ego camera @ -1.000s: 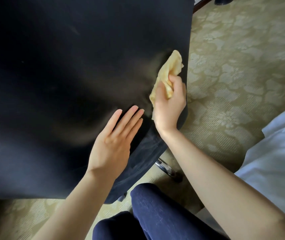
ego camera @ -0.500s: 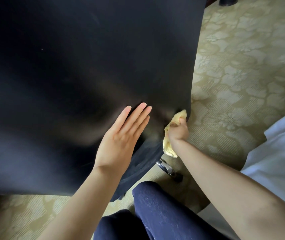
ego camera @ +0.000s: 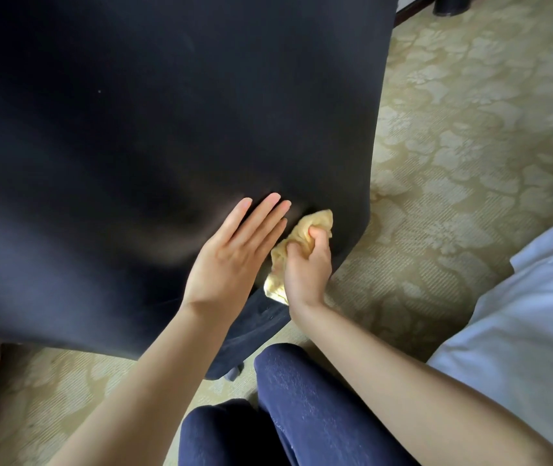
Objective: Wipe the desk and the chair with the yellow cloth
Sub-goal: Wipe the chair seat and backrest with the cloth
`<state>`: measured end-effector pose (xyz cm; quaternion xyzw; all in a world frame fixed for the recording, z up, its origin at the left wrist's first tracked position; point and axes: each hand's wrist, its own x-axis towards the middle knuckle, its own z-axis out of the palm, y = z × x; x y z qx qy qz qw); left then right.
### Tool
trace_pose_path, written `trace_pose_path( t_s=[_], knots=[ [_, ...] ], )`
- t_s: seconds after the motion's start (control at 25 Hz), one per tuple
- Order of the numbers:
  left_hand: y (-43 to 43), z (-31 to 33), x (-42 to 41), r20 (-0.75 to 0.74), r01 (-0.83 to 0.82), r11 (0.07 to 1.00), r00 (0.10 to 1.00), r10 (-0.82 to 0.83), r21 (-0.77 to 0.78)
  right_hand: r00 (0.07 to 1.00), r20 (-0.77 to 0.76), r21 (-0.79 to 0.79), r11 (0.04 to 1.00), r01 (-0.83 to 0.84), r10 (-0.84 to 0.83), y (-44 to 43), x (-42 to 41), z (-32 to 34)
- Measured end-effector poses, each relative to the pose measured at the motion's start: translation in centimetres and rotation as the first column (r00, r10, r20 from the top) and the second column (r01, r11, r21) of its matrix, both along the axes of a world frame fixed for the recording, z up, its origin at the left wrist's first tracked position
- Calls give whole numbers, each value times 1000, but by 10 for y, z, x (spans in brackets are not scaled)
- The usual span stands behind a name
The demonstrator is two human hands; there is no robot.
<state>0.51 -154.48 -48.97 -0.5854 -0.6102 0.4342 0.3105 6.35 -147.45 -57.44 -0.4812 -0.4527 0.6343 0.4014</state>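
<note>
Chair (ego camera: 133, 129): a broad, matte black upholstered panel with a smooth, fine weave, curving to a rounded lower right corner. Yellow cloth (ego camera: 317, 222): soft, crumpled and bunched into an elongated wad against the panel near that corner. Its long axis runs diagonally from lower left to upper right, with the upper end pointing toward the chair's right edge. Of the 2 hands, the left hand (ego camera: 231, 260) lies flat on the fabric with its fingers straight and together, just beside the cloth. The right hand (ego camera: 307, 267) grips the cloth in curled fingers. Below lies a cream carpet (ego camera: 470, 146) with a raised floral pattern. White bedding (ego camera: 537, 314) is at the right.
</note>
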Motion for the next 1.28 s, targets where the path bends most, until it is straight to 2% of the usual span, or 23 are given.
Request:
trace_pose_path(
  t_s=[0.2, 0.28, 0.36, 0.4, 0.48, 0.56, 0.6, 0.68, 0.72, 0.8, 0.88, 1.08, 1.12, 1.2, 1.28],
  knots=[
    [-9, 1, 6, 61, -9, 998, 998, 5, 60, 993, -99, 279, 956, 91, -66, 17, 3, 22],
    [-21, 0, 4, 76, -13, 995, 997, 5, 96, 993, -69, 410, 905, 113, -93, 25, 6, 15],
    [-34, 0, 0, 70, -7, 993, 998, -1, 114, 991, -16, 469, 875, 122, -130, 34, 5, 0],
    [-39, 0, -1, 64, -6, 993, 998, -1, 118, 986, 26, 438, 889, 135, -163, 39, 3, -7],
    [-46, 2, -2, 55, -15, 994, 998, 9, 109, 963, 145, 281, 943, 180, -227, 48, -4, -25],
    [-50, 2, -2, 49, -29, 995, 998, 25, 91, 938, 273, 122, 975, 185, -213, 51, -7, -42],
    [-50, 2, -2, 43, -29, 996, 999, 25, 88, 941, 291, 51, 985, 163, -171, 52, -8, -49],
    [-51, 1, -4, 28, -20, 996, 999, 18, 89, 977, 191, -141, 982, 126, -98, 51, -12, -50],
    [-52, 1, -6, 24, -14, 995, 1000, 12, 94, 986, 145, -262, 958, 120, -84, 50, -15, -47],
    [-52, -1, -8, 24, -10, 994, 1000, 8, 106, 982, 133, -517, 836, 181, -131, 49, -22, -43],
    [-52, -2, -7, 18, -9, 994, 1000, 7, 106, 982, 105, -673, 716, 187, -158, 38, -26, -38],
    [-52, -4, -9, -26, 27, 991, 999, -23, 134, 971, -46, -751, 649, 122, -235, -3, -27, -16],
    [-53, -4, -9, -39, 36, 989, 999, -31, 141, 961, -112, -733, 674, 92, -252, -11, -25, -12],
    [-54, -5, -9, -51, 45, 987, 998, -37, 157, 971, -183, -630, 777, 7, -157, -25, -21, -2],
    [-56, -6, -8, -37, 35, 984, 999, -29, 173, 989, -144, -353, 935, -27, -26, -36, -15, 9]
  ],
)
